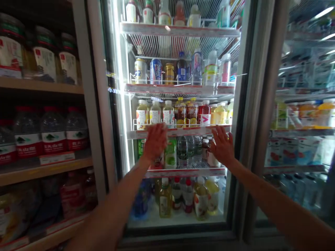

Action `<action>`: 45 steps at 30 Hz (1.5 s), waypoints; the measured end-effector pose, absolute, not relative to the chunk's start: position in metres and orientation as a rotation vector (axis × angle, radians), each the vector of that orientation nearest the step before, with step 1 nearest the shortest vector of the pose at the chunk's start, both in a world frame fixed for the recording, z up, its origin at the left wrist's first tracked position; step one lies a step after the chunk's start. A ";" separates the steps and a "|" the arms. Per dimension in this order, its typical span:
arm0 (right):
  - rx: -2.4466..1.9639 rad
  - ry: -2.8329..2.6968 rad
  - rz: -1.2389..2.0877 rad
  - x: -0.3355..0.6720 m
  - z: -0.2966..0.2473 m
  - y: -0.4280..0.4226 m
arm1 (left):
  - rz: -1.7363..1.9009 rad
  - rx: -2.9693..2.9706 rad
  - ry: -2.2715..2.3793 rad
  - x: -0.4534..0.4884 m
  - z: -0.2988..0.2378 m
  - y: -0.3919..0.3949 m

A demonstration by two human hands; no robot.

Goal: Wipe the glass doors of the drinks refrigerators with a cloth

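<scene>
Both my arms reach forward to a lit drinks fridge [178, 132]. My left hand [156, 139], slightly blurred, is raised with its fingers stretched out and nothing in it. It overlaps a shelf edge below the tea bottles [168, 115]. My right hand [222, 143] is open, fingers apart, in front of the shelf edge near the fridge's right side. Yellow juice bottles [220, 113] show just above it. Reflections suggest glass in front of the shelves; whether either hand touches it, I cannot tell.
Left of the fridge, a wooden shelf [52, 169] carries red-capped water bottles [53, 134], with large jars [43, 55] above. A metal door frame [261, 122] divides this fridge from another on the right, stocked with orange juice bottles [307, 114]. Cans [156, 70] stand on an upper shelf.
</scene>
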State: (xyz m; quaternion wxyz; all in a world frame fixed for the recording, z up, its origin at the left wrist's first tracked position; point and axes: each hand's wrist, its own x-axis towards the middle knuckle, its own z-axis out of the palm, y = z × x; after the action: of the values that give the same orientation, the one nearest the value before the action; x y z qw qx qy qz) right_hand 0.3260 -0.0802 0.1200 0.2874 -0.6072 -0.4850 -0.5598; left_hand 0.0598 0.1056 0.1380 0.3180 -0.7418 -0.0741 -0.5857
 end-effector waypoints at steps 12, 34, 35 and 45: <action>-1.659 -1.209 -1.414 0.301 0.085 -0.075 | -1.178 -2.006 0.122 0.072 0.102 0.087; -1.572 -1.324 -1.396 0.282 0.052 -0.071 | -1.550 -1.968 -0.454 0.028 0.044 0.102; -1.572 -1.317 -1.396 0.281 0.051 -0.071 | -1.347 -2.036 -0.241 0.037 0.039 0.096; -1.567 -1.387 -1.386 0.289 0.047 -0.085 | -1.933 -1.721 -0.825 0.009 0.044 0.121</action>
State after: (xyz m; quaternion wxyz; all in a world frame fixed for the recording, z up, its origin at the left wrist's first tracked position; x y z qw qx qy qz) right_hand 0.2890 -0.0845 0.0474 0.3106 -0.5934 -0.5253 -0.5247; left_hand 0.0090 0.1214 0.0442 0.2109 -0.6193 -0.2967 -0.6957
